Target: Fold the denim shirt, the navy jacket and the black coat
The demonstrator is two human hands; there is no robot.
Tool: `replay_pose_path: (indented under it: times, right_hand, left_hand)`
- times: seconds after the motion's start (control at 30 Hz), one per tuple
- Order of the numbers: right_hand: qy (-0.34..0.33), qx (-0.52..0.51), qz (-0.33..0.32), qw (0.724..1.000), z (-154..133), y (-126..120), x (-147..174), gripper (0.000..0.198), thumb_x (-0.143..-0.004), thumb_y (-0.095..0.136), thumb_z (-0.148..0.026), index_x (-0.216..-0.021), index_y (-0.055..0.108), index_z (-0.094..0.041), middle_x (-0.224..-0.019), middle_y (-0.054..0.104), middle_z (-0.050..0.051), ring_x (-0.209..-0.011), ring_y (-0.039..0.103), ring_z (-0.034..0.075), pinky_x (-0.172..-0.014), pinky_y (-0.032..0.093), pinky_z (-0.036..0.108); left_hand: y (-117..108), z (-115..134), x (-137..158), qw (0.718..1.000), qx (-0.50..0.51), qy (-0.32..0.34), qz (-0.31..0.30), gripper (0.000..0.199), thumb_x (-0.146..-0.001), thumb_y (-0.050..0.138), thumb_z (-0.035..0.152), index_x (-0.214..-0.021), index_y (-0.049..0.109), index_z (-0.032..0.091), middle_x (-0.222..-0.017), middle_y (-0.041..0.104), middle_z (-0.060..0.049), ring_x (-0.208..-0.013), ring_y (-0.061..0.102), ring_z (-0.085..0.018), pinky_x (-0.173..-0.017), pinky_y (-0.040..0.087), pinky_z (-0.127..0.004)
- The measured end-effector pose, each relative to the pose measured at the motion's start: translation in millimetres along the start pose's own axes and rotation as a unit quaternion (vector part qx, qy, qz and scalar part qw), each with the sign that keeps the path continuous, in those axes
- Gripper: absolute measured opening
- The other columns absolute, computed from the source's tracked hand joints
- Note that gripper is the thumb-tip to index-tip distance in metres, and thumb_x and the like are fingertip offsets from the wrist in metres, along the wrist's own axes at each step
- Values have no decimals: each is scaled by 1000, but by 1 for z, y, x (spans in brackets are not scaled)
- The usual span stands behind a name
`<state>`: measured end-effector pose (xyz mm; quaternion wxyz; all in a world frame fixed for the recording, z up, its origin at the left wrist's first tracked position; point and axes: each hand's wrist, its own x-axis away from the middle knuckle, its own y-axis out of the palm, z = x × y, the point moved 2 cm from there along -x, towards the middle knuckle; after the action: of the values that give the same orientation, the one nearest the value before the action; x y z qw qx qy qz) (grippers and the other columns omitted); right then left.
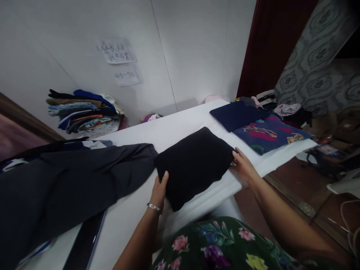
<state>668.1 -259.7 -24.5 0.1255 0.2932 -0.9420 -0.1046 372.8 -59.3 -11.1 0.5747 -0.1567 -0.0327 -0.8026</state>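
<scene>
A folded black garment (197, 165) lies in front of me, above the white-covered table (180, 133); I cannot tell whether it rests fully on it. My left hand (160, 189) grips its left edge, with the thumb on top and the fingers hidden beneath. At the right edge, my right hand (242, 165) holds the cloth in the same way, thumb uppermost. Close by on the left spreads a dark grey garment (81, 176), its end touching or nearly touching the black one. Beyond my right hand lies a navy folded garment (236, 114) beside a patterned blue and red garment (270, 135).
A tall stack of folded clothes (84, 112) stands at the back left against the white wall. Two handwritten paper signs (120, 50) hang above. More clothes (287, 108) are heaped at the far right. Cardboard boxes (347, 127) and cables lie lower right.
</scene>
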Motion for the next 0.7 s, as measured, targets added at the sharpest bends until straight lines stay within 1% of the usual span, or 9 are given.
replay_pose_path:
  times: [0.1,0.13,0.2,0.3,0.37,0.4,0.47,0.57,0.7]
  right_hand:
    - [-34,73,23,996,-3,-11,-4,62,-80,60,-53,-137,41,-38,-141,47,5,-122,51,25,-80,57,40]
    - [-70,111,31,991,-4,-14,-2,64,-80,60,-53,-138,40,-36,-144,43,5,-126,47,26,-86,54,42]
    - [-164,195,32,966,-6,-17,4,72,-79,63,-50,-143,35,-33,-150,33,6,-133,38,28,-96,48,45]
    - [-282,312,-35,906,-5,-15,14,80,-78,67,-44,-146,28,-32,-155,24,5,-140,25,27,-107,36,47]
    - [-323,377,-78,864,-2,-11,15,73,-80,63,-39,-145,32,-32,-156,19,3,-142,21,26,-112,29,48]
    - [-335,402,-88,847,-1,-10,14,67,-82,60,-37,-144,35,-32,-156,18,2,-142,20,25,-113,26,48]
    - [-343,437,-87,827,1,-9,8,62,-85,53,-31,-144,36,-30,-156,18,2,-141,22,24,-114,24,47]
    - [-328,467,-72,818,4,-10,-3,66,-83,50,-27,-147,31,-29,-156,18,3,-141,24,24,-113,28,46]
    - [-308,493,-61,811,9,-11,-9,70,-83,52,-33,-148,26,-28,-156,20,3,-140,27,25,-112,30,46]
  left_hand:
    - [-16,-7,7,995,-81,49,36,56,-83,56,54,-126,54,19,-128,58,-12,-113,58,-26,-86,53,-38]
    - [-21,-9,11,991,-93,83,39,59,-83,54,53,-131,49,20,-131,55,-13,-110,59,-26,-82,54,-38]
    - [-28,-11,25,971,-124,205,30,65,-83,56,51,-139,39,22,-139,46,-15,-109,59,-26,-79,55,-39]
    - [-26,-14,52,877,-243,415,-13,77,-77,66,43,-143,32,24,-144,38,-15,-124,47,-30,-93,49,-47]
    - [-19,-16,64,810,-332,482,-26,78,-75,70,39,-142,33,23,-144,37,-16,-131,38,-33,-101,42,-53]
    - [-16,-17,68,788,-362,497,-22,76,-76,70,37,-141,35,22,-144,38,-16,-132,36,-33,-103,39,-54]
    - [-11,-18,71,766,-390,512,-7,69,-79,67,32,-140,36,21,-142,39,-16,-132,36,-32,-104,39,-54]
    - [-8,-20,70,759,-394,518,3,65,-81,63,26,-139,36,21,-141,40,-16,-131,37,-32,-103,40,-53]
    - [-6,-22,69,764,-388,515,10,66,-79,60,19,-139,35,20,-141,38,-16,-131,36,-33,-103,40,-54]
